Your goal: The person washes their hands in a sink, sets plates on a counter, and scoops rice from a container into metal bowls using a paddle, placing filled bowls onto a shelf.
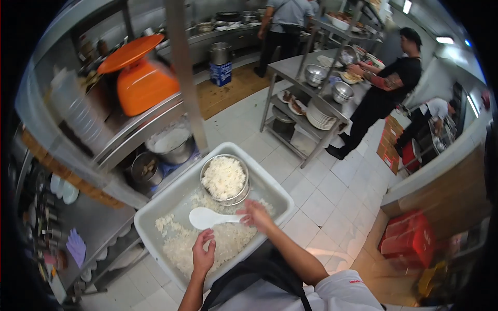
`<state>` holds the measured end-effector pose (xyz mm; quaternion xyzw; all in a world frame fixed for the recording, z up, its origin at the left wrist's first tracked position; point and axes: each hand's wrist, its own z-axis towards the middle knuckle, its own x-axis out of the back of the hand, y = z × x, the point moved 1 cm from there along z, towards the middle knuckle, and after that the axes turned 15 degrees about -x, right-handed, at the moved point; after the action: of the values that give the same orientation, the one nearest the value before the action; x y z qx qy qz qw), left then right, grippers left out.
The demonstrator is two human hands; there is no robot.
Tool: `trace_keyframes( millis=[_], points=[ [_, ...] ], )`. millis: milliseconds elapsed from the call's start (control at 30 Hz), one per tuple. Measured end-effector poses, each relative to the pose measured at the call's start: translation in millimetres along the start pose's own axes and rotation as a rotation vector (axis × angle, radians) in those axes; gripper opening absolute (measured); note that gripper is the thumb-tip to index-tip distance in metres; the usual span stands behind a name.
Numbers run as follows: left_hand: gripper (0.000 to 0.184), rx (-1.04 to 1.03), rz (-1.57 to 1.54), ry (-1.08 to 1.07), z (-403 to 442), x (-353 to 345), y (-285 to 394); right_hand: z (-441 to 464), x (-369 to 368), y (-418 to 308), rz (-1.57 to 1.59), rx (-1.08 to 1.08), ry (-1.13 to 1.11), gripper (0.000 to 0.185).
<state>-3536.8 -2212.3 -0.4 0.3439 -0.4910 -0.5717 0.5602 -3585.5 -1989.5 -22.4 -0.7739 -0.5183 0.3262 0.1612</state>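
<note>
A large pale grey tub point(142, 220) holds loose white rice point(207, 249) across its bottom. Inside it, toward the far end, stands a round metal bowl point(243, 197) heaped with rice. A white paddle point(203, 218) lies over the rice, its handle pointing right. My right hand point(255, 215) is at the handle's end, fingers curled; whether it grips the handle is unclear. Nearer and to the left, my left hand point(204, 251) hovers over the rice below the paddle, fingers apart, with nothing in it.
An orange scale point(139, 85) stands on a metal shelf at the left, with metal pots below. Beyond the tub, a steel table point(290, 67) bears bowls and stacked plates. Several people work farther off. Red containers point(407, 238) stand at the right.
</note>
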Motion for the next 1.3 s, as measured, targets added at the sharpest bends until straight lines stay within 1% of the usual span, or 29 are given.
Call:
trace_keyframes(
  millis=[67,100,133,267,333,367,433,533,600,667,733,967,1067,1133,1300],
  points=[
    [0.03,0.05,0.022,-0.097,5,-7,-11,-12,1,23,-0.086,0.039,-0.047,0.031],
    [0.024,0.033,0.024,-0.102,8,-12,-10,-19,1,30,-0.164,0.117,-0.065,0.025],
    [0.024,0.021,0.012,-0.131,10,-16,-10,-26,1,36,-0.248,0.191,-0.082,0.023],
    [0.022,0.107,-0.022,-0.211,14,-24,-8,-50,-3,45,-0.242,0.208,-0.048,0.026],
    [0.021,0.126,-0.006,-0.25,18,-28,-3,-65,-4,37,-0.341,0.257,0.034,0.033],
    [0.019,0.13,0.015,-0.262,19,-31,1,-63,1,39,-0.334,0.263,0.04,0.033],
    [0.017,0.124,0.035,-0.278,23,-34,5,-61,8,40,-0.621,0.615,0.259,0.038],
    [0.013,0.117,0.026,-0.312,23,-37,5,-63,20,40,-0.546,0.587,0.277,0.04],
    [0.013,0.094,-0.006,-0.273,21,-41,5,-65,25,37,-0.549,0.597,0.311,0.039],
    [0.014,0.095,0.011,-0.291,20,-42,6,-64,28,36,-0.556,0.605,0.34,0.039],
    [0.015,0.097,0.028,-0.309,18,-43,4,-63,30,37,-0.509,0.574,0.281,0.039],
    [0.017,0.096,0.004,-0.369,15,-55,3,-75,32,40,-0.432,0.557,0.233,0.037],
    [0.017,0.092,-0.003,-0.379,15,-61,8,-77,40,50,-0.464,0.537,0.256,0.038],
    [0.017,0.083,-0.004,-0.381,14,-64,9,-80,45,54,-0.417,0.521,0.261,0.037],
    [0.017,0.066,0.029,-0.454,14,-68,14,-88,55,57,-0.394,0.561,0.323,0.037]
  ],
)
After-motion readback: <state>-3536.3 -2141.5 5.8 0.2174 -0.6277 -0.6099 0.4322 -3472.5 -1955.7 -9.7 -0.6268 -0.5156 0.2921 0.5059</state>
